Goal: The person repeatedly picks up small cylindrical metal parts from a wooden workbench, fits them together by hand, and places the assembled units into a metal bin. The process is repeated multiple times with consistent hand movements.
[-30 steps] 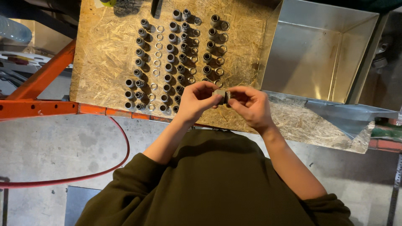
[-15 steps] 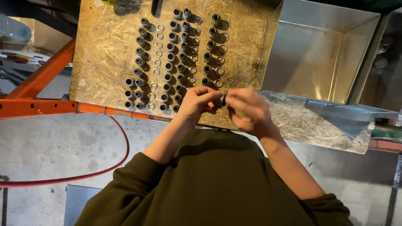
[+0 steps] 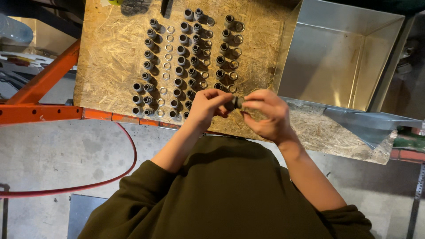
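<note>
A single view is given, taken from a camera worn on the head and aimed almost straight down. The chipboard worktop (image 3: 110, 66) is seen from above and fairly close, filling the upper half of the picture. Just right of the worktop, an open metal bin (image 3: 336, 57) is caught at an angle. Below the worktop's near edge, the wearer's own dark green sweater (image 3: 230, 194) is taken in, with concrete floor (image 3: 53, 155) beyond. No second view is offered for overlap.
</note>
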